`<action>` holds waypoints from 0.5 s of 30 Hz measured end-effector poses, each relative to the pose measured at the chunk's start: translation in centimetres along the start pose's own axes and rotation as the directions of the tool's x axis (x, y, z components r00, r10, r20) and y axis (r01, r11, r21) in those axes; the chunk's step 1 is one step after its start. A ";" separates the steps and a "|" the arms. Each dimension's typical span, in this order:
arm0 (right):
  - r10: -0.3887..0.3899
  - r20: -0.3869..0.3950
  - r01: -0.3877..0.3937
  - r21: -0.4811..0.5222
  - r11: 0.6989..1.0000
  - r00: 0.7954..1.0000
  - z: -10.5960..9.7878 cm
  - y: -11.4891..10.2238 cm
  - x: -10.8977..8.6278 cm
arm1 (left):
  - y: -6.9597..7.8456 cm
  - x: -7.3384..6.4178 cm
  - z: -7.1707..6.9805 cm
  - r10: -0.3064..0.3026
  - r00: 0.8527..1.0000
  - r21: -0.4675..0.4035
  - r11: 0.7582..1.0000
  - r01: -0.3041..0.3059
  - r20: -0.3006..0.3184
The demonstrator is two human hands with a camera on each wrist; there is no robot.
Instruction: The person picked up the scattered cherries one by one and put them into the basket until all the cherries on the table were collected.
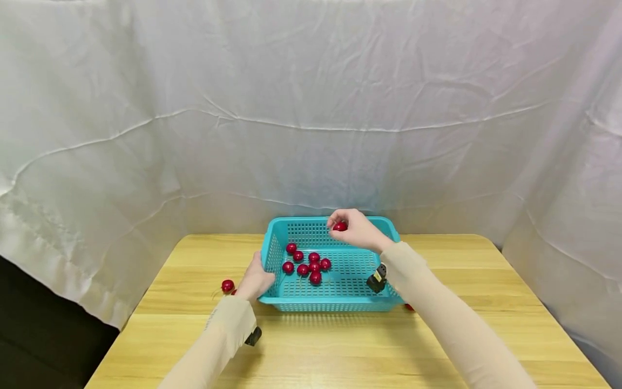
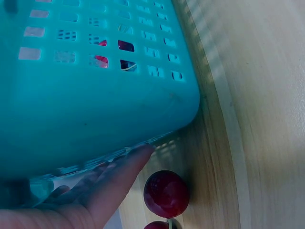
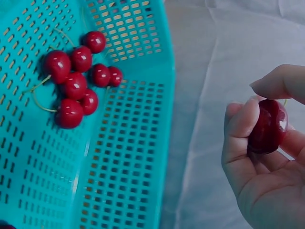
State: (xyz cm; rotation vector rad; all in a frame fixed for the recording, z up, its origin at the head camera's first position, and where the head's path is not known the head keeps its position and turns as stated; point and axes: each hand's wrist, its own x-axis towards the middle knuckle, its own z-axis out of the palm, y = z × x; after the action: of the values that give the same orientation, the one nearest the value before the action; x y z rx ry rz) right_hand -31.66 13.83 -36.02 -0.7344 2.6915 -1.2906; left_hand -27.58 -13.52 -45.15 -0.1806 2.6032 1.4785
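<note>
A turquoise plastic basket [image 1: 335, 306] with perforated walls stands on the table, several red cherries [image 1: 315, 277] with stems lying in its left half. At its left side my left hand [image 1: 257, 278] holds the rim, thumb over the edge and fingers along the outer wall. In the left wrist view, those fingers [image 2: 116, 183] lie against the basket's outside. Above the basket's far side, my right hand [image 1: 357, 229] grips one cherry [image 3: 268, 126] between thumb and fingers.
Left of the basket, a loose cherry [image 1: 227, 286] lies on the wooden table [image 1: 316, 351] with another partly hidden beside it. A further cherry [image 1: 409, 307] shows partly behind my right forearm. A pale cloth [image 1: 311, 162] hangs behind the table.
</note>
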 end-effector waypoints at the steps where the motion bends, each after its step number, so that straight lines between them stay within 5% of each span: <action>1: 0.012 -0.004 -0.011 0.006 1.000 1.000 0.2 0.3 0.2 | 0.0 0.0 0.0 -0.001 1.000 0.001 1.000 0.001 0.000; 15: 0.123 0.004 -0.123 -0.007 0.992 0.992 2.6 3.4 0.6 | 0.0 -0.1 0.0 -0.003 1.000 -0.001 1.000 0.003 -0.007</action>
State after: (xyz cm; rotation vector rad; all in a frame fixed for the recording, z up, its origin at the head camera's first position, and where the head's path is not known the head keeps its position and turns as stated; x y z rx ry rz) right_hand -32.87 13.51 -40.17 -0.5610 2.6906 -1.2507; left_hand -27.51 -13.46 -45.12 -0.1900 2.6063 1.4806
